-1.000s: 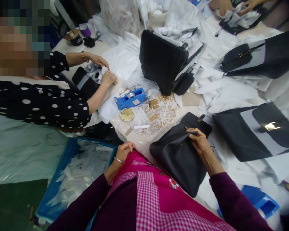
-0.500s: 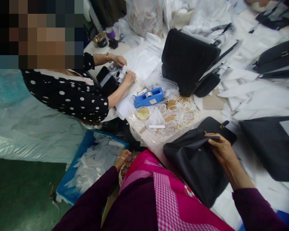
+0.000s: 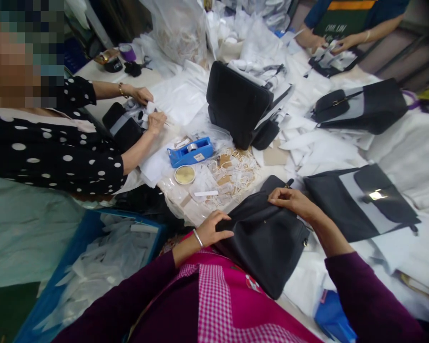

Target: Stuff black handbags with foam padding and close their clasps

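A black backpack-style bag (image 3: 262,243) lies in front of me, partly against my pink apron. My right hand (image 3: 295,202) pinches the bag's upper edge, near the small strap of its flap. At the bag's left edge is my left hand (image 3: 212,231), wearing a silver bangle. Its thumb and fingers are spread; whether the fingertips press on the bag is hard to tell. A small metal fitting shows on the bag's front and another at its lower right corner.
Beyond the bag are a tape dispenser (image 3: 191,152), a round yellowish tin (image 3: 185,175) and a heap of stringed tags (image 3: 238,171). Other black bags (image 3: 361,202) lie rightward among white paper. A blue crate (image 3: 160,238) of scraps stands lower left. Two co-workers handle bags across the table.
My left hand has risen from beside the crate to the bag's left edge, its fingers opening. My right hand still grips the bag's edge. The view has swung right, showing a second co-worker.
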